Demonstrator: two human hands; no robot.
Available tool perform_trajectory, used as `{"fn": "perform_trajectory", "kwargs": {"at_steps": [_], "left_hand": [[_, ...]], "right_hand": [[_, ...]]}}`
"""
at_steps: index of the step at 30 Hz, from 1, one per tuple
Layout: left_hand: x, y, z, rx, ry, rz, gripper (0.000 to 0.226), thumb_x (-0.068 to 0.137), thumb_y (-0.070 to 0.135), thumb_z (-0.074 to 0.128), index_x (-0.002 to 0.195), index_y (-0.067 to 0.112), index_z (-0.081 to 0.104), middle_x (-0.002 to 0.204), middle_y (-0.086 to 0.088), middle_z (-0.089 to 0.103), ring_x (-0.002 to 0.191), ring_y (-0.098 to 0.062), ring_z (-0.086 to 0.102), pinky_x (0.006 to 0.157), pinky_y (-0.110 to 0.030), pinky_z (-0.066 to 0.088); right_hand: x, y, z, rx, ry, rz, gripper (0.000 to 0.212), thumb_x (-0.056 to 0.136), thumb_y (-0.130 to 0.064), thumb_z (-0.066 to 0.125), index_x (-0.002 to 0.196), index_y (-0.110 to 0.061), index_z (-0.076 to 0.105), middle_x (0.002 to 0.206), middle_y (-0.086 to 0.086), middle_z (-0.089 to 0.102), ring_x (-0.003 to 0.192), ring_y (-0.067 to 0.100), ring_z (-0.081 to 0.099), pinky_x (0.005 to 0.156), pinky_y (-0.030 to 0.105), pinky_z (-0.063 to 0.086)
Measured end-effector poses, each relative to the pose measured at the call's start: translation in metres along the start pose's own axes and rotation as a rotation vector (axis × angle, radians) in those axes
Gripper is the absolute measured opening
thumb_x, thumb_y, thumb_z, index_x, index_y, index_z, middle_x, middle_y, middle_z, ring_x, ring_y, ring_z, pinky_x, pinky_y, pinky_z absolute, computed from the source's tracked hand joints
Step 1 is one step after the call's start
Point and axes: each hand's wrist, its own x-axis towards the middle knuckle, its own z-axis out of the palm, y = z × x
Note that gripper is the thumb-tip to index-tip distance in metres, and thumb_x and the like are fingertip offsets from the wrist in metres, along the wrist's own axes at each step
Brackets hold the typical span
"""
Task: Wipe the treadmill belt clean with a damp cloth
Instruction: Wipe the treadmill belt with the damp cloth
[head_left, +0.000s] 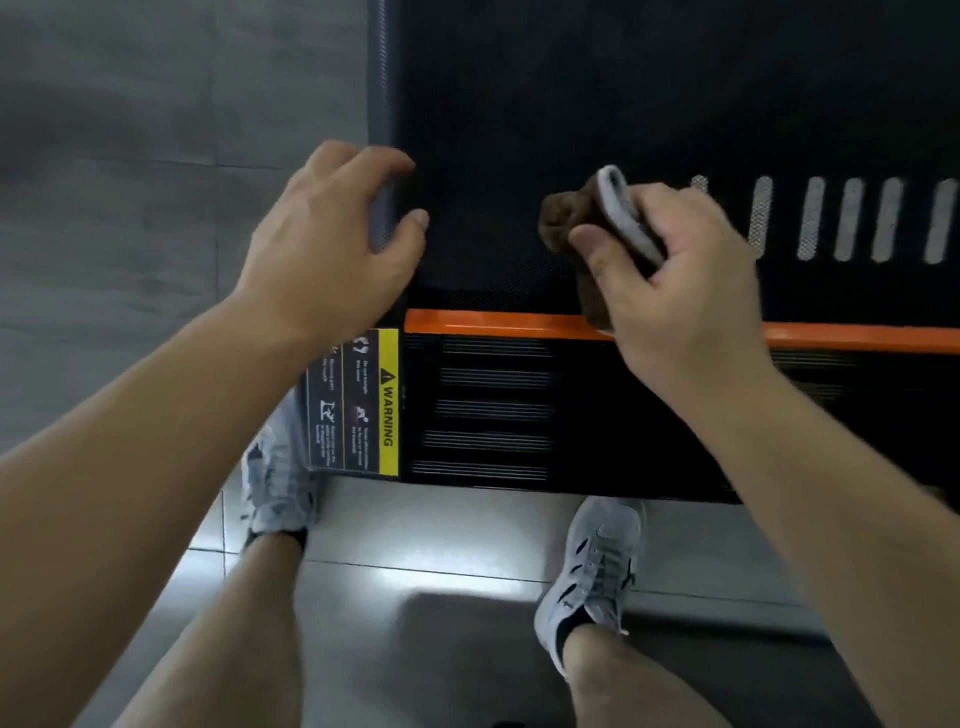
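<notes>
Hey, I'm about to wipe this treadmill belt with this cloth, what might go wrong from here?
1. The cloth is bunched in your right hand, so little of it would meet the belt; streaks are likely.
2. Its loose brown end hangs near the orange strip and might snag there.
3. Your left hand is at the belt's edge by the side rail; fingers might get pinched if the belt shifts.

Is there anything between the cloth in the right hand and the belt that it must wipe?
Nothing visible stands between them. The right hand grips the cloth right over the belt. The left hand is at the belt's left edge, apart from the cloth and not under it.
</notes>
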Motion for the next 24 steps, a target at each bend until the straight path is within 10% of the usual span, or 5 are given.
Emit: {"fn": "perform_trajectory", "kwargs": {"at_steps": [11, 17, 24], "left_hand": [[0.047, -0.008, -0.037, 0.148, -0.313, 0.382, 0.048, 0.098, 0.049, 0.050, 0.141, 0.026, 0.052, 0.136, 0.001, 0.055, 0.124, -0.021, 0.054, 0.095, -0.044, 0.050], [0.042, 0.018, -0.049, 0.249, -0.446, 0.653, 0.049, 0.098, 0.050, 0.049, 0.140, 0.025, 0.053, 0.133, -0.001, 0.057, 0.119, -0.022, 0.057, 0.093, -0.047, 0.052], [-0.010, 0.039, -0.027, 0.314, -0.569, 0.898, 0.053, 0.090, 0.055, 0.044, 0.136, 0.029, 0.053, 0.126, 0.001, 0.057, 0.114, -0.024, 0.058, 0.090, -0.050, 0.053]], "right_hand": [[-0.048, -0.048, 0.031, 0.065, 0.283, 0.447, 0.019, 0.091, -0.038, 0.068, 0.108, -0.031, 0.064, 0.100, -0.005, 0.056, 0.085, -0.009, 0.053, 0.073, -0.002, 0.035], [-0.103, -0.080, 0.048, 0.228, 0.566, 0.710, 0.016, 0.090, -0.041, 0.067, 0.104, -0.032, 0.065, 0.102, -0.002, 0.064, 0.089, 0.006, 0.063, 0.076, 0.019, 0.052], [-0.187, -0.107, 0.091, 0.294, 0.732, 0.866, 0.014, 0.091, -0.035, 0.069, 0.104, -0.035, 0.063, 0.100, -0.010, 0.053, 0.088, -0.004, 0.055, 0.074, 0.004, 0.042]]}}
